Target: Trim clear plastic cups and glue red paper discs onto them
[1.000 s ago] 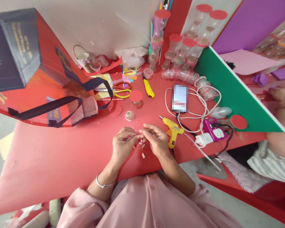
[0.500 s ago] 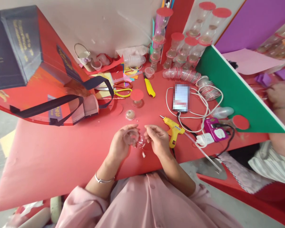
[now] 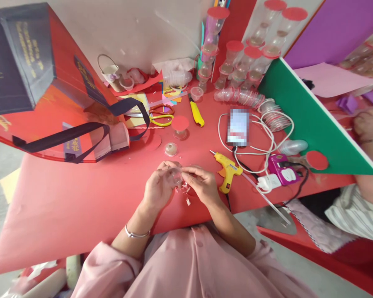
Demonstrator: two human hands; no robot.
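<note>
My left hand (image 3: 157, 188) is closed around a small clear plastic cup (image 3: 174, 177), its open side facing up toward me. At the cup's right rim, the fingertips of my right hand (image 3: 202, 182) are pinched together on the edge. Small pale scraps (image 3: 188, 201) lie on the red table just below the cup. Beyond my hands sits another small clear cup turned upside down (image 3: 170, 149). Behind that stands a cup piece with a red disc on top (image 3: 180, 124). A yellow glue gun (image 3: 227, 170) rests to the right of my right hand.
Scissors (image 3: 161, 120) and a yellow utility knife (image 3: 196, 112) lie farther back. A large red bag (image 3: 65, 91) stands at left. Phone (image 3: 238, 127), white cable and purple power adapter (image 3: 282, 169) are at right, before a green divider (image 3: 313, 124). Another person's arm (image 3: 369, 157) shows beyond it.
My right hand has moved left, and its fingertips now meet the cup's rim. The cup has tilted a little in my left hand.
</note>
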